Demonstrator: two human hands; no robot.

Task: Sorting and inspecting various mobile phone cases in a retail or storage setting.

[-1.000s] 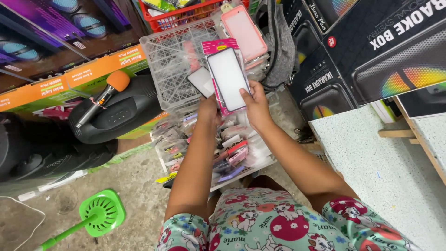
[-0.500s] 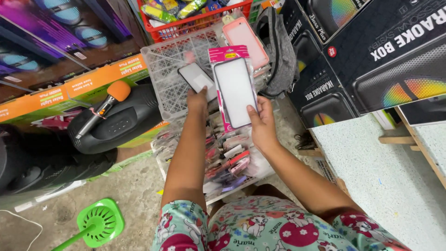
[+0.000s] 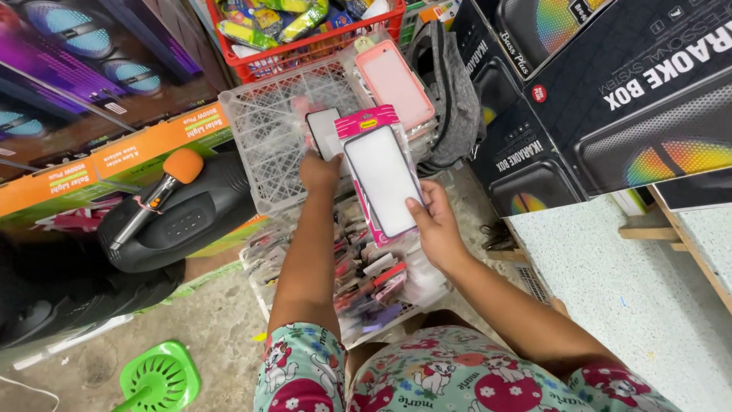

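Observation:
My right hand point(image 3: 436, 222) holds a packaged phone case point(image 3: 379, 174) with a pink card backing and a clear front, thumb pressed on its lower right edge. Just left of it, my left hand point(image 3: 320, 171) grips a small dark-framed phone-shaped piece point(image 3: 323, 132), held upright against a white plastic crate point(image 3: 267, 137). Another packaged case with a salmon-pink rim point(image 3: 395, 73) leans in the crate behind. Below my hands a tray holds several packaged phone cases point(image 3: 374, 271).
A red basket point(image 3: 305, 42) of packets sits behind the crate. A black speaker with an orange microphone point(image 3: 164, 191) lies at left, beside orange boxes point(image 3: 114, 164). Black speaker boxes point(image 3: 610, 91) stack at right above a speckled counter point(image 3: 625, 290). A green brush point(image 3: 156, 378) lies on the floor.
Both hands have lowered slightly in the picture as the view tipped. The left hand's small piece has turned more upright, closer to the pink-backed package.

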